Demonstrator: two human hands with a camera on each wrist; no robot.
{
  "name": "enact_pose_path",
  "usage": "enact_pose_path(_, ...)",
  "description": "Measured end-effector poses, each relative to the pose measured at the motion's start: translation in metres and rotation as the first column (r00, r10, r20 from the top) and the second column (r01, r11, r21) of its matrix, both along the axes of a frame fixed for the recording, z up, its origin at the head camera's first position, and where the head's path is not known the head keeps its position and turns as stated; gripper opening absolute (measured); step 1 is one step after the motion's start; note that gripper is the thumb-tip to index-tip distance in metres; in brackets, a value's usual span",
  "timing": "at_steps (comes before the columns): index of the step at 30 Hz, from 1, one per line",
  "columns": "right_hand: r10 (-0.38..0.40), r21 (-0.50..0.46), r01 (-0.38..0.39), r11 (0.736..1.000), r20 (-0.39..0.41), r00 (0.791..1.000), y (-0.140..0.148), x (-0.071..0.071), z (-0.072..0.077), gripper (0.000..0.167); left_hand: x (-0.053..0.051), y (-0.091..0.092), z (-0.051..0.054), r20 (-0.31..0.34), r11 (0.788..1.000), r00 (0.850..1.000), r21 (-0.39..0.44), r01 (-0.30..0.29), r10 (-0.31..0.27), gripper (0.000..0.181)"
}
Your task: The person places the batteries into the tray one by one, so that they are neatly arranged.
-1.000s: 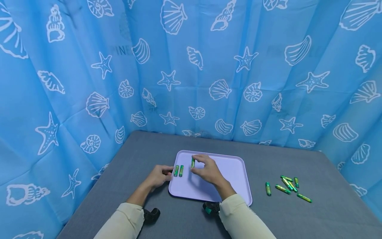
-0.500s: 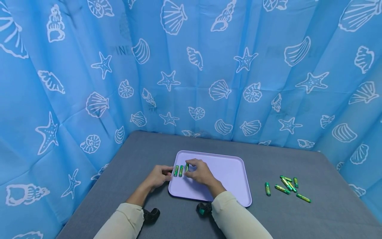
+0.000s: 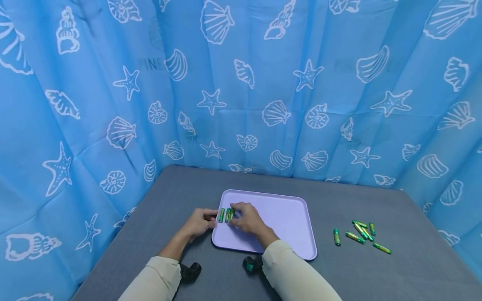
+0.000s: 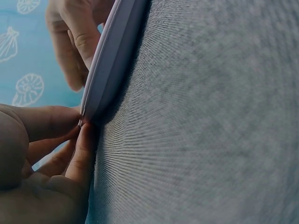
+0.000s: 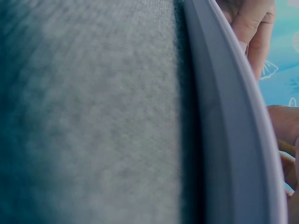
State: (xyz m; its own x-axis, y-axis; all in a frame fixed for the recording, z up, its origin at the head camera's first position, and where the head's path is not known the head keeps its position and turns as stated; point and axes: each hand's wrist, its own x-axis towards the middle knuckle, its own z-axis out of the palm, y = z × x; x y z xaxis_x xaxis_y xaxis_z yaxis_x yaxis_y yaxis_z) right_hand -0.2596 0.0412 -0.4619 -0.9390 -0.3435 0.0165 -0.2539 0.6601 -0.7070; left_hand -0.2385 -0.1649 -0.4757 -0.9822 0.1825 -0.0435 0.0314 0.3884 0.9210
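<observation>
A lavender tray (image 3: 278, 217) lies on the grey table. My left hand (image 3: 198, 221) pinches its left rim; in the left wrist view the thumb and fingertips of that hand (image 4: 51, 154) meet on the edge. Over the tray's left part, my right hand (image 3: 248, 219) holds a green-and-gold battery (image 3: 232, 213) between thumb and finger, lengthwise away from me. Right beside it lies a second battery (image 3: 227, 215), and a third battery (image 3: 221, 215) is a small gap further left, near the rim. The tray wall hides the batteries in both wrist views.
Several loose batteries (image 3: 361, 230) are scattered on the table right of the tray, some piled on one another. One battery (image 3: 337, 237) lies apart, closer to the tray. A blue shell-print curtain (image 3: 248, 104) stands behind the table and along its sides.
My right hand has carried its battery leftward and down, from above the tray to beside the two batteries there. The left hand has stayed at the rim.
</observation>
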Motion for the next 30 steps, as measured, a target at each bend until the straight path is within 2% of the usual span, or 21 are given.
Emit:
enact_pose_path(5, -0.003, 0.024, 0.003, 1.0, 0.006, 1.0, -0.002, 0.001, 0.001, 0.063, 0.001, 0.0, 0.001, -0.002, 1.0, 1.0, 0.002, 0.002, -0.002, 0.04)
enact_pose_path(12, 0.008, -0.009, -0.009, 1.0, -0.023, 1.0, 0.009, 0.004, 0.008, 0.067, 0.001, 0.0, 0.001, 0.008, 1.0, 1.0, -0.006, -0.009, 0.009, 0.04)
enact_pose_path(18, 0.033, -0.034, -0.038, 0.999, -0.135, 0.99, 0.032, 0.01, 0.025, 0.066, 0.001, 0.002, 0.002, 0.0, 1.0, 1.0, -0.023, -0.019, 0.019, 0.04)
enact_pose_path(22, 0.014, -0.048, -0.024, 0.999, -0.206, 0.979, 0.051, 0.016, 0.04, 0.066, 0.002, 0.003, 0.001, -0.014, 1.0, 1.0, -0.022, -0.022, 0.022, 0.04)
enact_pose_path(30, -0.014, -0.062, -0.003, 0.998, -0.276, 0.961, 0.094, 0.036, 0.067, 0.068, 0.002, 0.003, 0.0, -0.011, 0.999, 1.0, -0.024, -0.026, 0.025, 0.04)
